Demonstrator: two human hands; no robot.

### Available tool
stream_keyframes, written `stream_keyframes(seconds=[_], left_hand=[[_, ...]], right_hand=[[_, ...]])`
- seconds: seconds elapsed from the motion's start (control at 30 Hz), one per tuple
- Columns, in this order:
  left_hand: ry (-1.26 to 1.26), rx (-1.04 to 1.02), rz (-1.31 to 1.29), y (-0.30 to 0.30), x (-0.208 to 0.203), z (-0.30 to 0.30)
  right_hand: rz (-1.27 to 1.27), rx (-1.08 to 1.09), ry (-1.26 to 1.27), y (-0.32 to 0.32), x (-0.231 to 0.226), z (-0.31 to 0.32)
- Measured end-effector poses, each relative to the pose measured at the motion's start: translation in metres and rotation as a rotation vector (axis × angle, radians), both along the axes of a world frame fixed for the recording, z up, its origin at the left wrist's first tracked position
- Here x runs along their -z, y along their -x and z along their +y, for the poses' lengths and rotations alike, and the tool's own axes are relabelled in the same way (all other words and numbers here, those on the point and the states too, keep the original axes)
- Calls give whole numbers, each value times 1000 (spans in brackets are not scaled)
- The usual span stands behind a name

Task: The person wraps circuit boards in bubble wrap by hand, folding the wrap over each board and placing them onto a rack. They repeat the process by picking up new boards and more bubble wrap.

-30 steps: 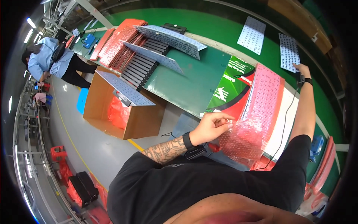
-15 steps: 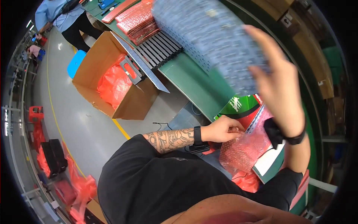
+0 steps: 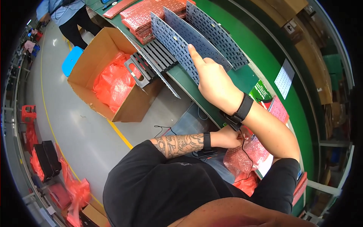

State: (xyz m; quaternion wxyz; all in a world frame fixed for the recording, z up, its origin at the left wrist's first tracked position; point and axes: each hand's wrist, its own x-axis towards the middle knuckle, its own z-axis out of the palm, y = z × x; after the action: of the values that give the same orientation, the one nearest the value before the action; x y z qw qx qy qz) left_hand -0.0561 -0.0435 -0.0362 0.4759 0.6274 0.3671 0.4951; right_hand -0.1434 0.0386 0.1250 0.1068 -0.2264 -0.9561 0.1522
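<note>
Three blue-grey perforated panels (image 3: 171, 37) stand on edge on the green workbench. My right hand (image 3: 219, 85) is over the near end of the closest one, index finger stretched along it. Its other fingers curl down and are mostly hidden; they appear closed on that panel. Lower down, my left hand (image 3: 227, 137) has its fingers pinched at the edge of a pink bubble-wrap bag (image 3: 240, 157). My right forearm and a dark cable partly cover the bag. Beside the panels is a black slotted rack (image 3: 160, 56), and pink bubble-wrap bags (image 3: 141, 22) are piled behind it.
A cardboard box (image 3: 132, 108) with red plastic inside stands at the bench's left, next to a black handled part (image 3: 137, 72). Green packaging (image 3: 260, 91) lies right of the panels. Farther right is a pale perforated sheet (image 3: 284, 79). A person (image 3: 70, 17) stands at far left.
The blurred, moving panel now stands still among the others. My right hand has moved left and down onto the closest panel. My left hand stays at the bubble-wrap bag.
</note>
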Motion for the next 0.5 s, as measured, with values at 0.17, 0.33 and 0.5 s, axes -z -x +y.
stream_keyframes(seconds=[0.17, 0.33, 0.5], left_hand=[[-14, -51, -7, -14, 14, 5], [-125, -90, 114, -6, 14, 9], [100, 16, 41, 18, -24, 1]], right_hand=[[-36, 11, -42, -4, -1, -4], [172, -36, -172, -25, -17, 10], [493, 534, 215, -146, -65, 145]])
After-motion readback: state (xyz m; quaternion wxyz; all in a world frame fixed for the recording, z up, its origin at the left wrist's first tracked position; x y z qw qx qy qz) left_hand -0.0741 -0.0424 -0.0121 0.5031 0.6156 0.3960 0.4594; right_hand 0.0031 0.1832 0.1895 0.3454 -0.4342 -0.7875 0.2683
